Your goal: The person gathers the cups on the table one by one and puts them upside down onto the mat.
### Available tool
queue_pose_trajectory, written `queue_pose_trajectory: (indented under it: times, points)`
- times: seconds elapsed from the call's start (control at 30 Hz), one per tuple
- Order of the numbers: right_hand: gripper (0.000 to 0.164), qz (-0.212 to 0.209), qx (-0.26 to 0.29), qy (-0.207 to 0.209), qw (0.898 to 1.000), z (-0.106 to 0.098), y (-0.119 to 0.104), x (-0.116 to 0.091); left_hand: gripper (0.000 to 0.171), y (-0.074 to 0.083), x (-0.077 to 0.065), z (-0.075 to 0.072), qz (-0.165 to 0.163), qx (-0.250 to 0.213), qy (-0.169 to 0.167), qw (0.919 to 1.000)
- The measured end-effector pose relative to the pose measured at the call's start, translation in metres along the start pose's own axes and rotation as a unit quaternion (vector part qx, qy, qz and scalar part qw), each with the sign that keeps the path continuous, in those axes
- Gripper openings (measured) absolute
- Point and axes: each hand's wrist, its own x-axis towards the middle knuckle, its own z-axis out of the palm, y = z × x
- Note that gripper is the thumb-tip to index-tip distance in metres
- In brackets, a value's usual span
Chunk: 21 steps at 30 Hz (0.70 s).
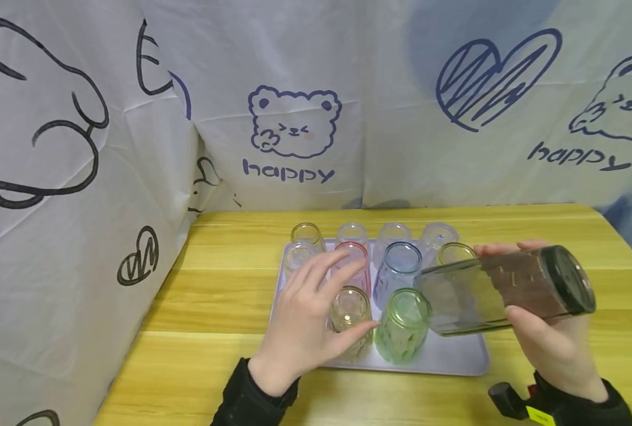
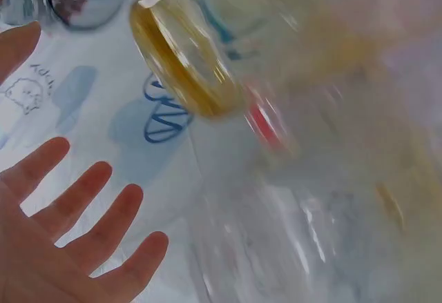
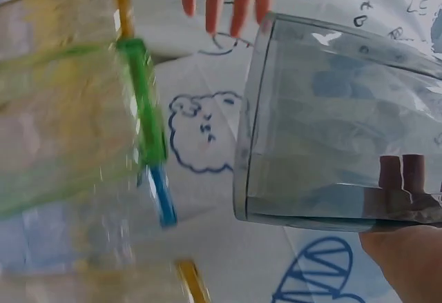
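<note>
My right hand (image 1: 555, 343) grips a large smoky-grey glass (image 1: 476, 296) near its thick dark base. The glass lies tilted on its side in the air, its mouth facing left, beside a green glass (image 1: 401, 337). My left hand (image 1: 305, 319) hovers over the tray with fingers spread and thumb apart, holding nothing. Below its fingers are a pale amber glass (image 1: 350, 313) and a red-rimmed glass (image 1: 355, 254); the thumb tip reaches close to the green glass. The left wrist view shows the same hand (image 2: 69, 227) with fingers extended.
Several upside-down glasses stand in rows on a pale lilac tray (image 1: 454, 361), among them a blue glass (image 1: 398, 272) and clear ones at the back. Under the tray is a yellow wood-grain table (image 1: 199, 296). A printed white cloth (image 1: 390, 148) hangs behind and at the left.
</note>
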Motion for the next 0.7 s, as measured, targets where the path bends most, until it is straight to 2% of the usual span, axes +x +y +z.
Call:
queue_pose_trajectory:
  times: [0.1, 0.3, 0.47, 0.5, 0.57, 0.67, 0.7]
  points:
    - [0.06, 0.022, -0.028, -0.015, 0.999, -0.007, -0.012, -0.008, 0.077, -0.011, -0.009, -0.008, -0.013, 0.022, -0.03, 0.9992]
    - [0.065, 0.046, -0.109, -0.012, 0.993, -0.022, -0.027, -0.031, 0.069, -0.029, -0.025, -0.016, -0.024, 0.051, -0.052, 0.9971]
    - [0.071, 0.098, -0.212, 0.031, 0.972, -0.035, -0.028, -0.058, 0.065, -0.036, -0.035, -0.016, -0.031, 0.057, -0.061, 0.996]
    - [0.073, 0.114, -0.229, 0.039, 0.966, -0.037, -0.026, -0.063, 0.066, -0.037, -0.036, -0.015, -0.031, 0.06, -0.061, 0.9958]
    - [0.075, 0.153, -0.285, 0.06, 0.944, -0.039, -0.024, -0.069, 0.066, -0.038, -0.039, -0.014, -0.032, 0.064, -0.062, 0.9955]
    - [0.072, 0.208, -0.377, 0.082, 0.899, -0.04, -0.019, -0.073, 0.068, -0.04, -0.042, -0.013, -0.037, 0.07, -0.062, 0.9949]
    - [0.071, 0.228, -0.414, 0.086, 0.877, -0.039, -0.018, -0.074, 0.068, -0.041, -0.043, -0.012, -0.038, 0.072, -0.061, 0.9948]
